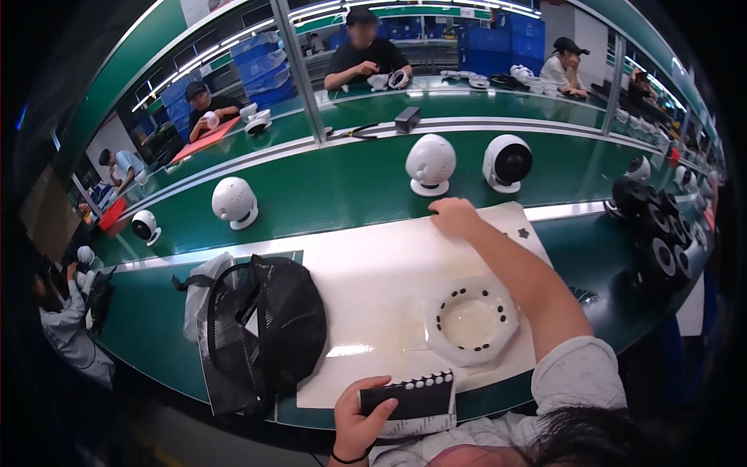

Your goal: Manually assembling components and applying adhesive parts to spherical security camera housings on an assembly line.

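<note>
Near the lower edge, my left hand (359,416) is closed around a black sheet of round pads (412,398), with a row of pale round spots along its top edge and a printed white backing below. My right hand (459,219) reaches over the far edge of the white work mat (366,288), its fingers drawn together just in front of a white spherical camera-like device (431,162) on a round base. Whether anything small is between those fingers is hidden. Under my right forearm lies a white octagonal ring (447,346) with several black dots around its opening.
A black mesh bag (272,323) and clear plastic (204,300) lie left of the mat. More white devices (234,202) stand along the green belt, one with a black front (510,162). Black round parts (661,233) crowd the right. Several people work beyond the metal frame.
</note>
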### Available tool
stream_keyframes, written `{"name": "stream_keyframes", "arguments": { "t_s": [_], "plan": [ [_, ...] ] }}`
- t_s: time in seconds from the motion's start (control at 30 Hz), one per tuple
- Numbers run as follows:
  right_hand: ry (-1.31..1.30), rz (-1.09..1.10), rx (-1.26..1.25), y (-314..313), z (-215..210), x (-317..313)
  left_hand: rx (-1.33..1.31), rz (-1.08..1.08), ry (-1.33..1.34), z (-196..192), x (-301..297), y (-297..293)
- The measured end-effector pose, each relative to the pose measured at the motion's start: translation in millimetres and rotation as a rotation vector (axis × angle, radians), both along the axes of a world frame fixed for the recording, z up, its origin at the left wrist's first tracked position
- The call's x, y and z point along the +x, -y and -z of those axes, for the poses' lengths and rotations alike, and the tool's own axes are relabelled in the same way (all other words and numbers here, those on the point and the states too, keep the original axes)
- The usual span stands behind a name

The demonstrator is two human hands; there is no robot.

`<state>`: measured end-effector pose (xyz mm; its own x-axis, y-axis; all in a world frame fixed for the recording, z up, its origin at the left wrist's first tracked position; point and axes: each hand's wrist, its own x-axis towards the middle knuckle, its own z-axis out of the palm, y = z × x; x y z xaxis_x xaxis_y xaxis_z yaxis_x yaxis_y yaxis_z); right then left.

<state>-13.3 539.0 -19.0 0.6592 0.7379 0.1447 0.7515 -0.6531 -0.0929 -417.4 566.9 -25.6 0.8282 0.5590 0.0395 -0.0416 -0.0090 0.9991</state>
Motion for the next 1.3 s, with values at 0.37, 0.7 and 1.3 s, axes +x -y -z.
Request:
{"name": "stream_keyframes", "arguments": {
  "t_s": [0.37,0.7,1.3],
  "plan": [
    [-1.129,-1.714,0.4,138.3,-159.6,-180.9,-0.017,-0.02,0.004,-0.5,-2.4,8.2],
    [-1.014,-2.448,0.466,169.3,-178.3,-218.1,0.05,-0.091,0.095,18.9,4.0,6.8],
    [-0.997,-2.22,0.178,158.6,-147.6,-229.5,0.082,-0.066,0.077,14.9,-2.8,2.7]
  ]
}}
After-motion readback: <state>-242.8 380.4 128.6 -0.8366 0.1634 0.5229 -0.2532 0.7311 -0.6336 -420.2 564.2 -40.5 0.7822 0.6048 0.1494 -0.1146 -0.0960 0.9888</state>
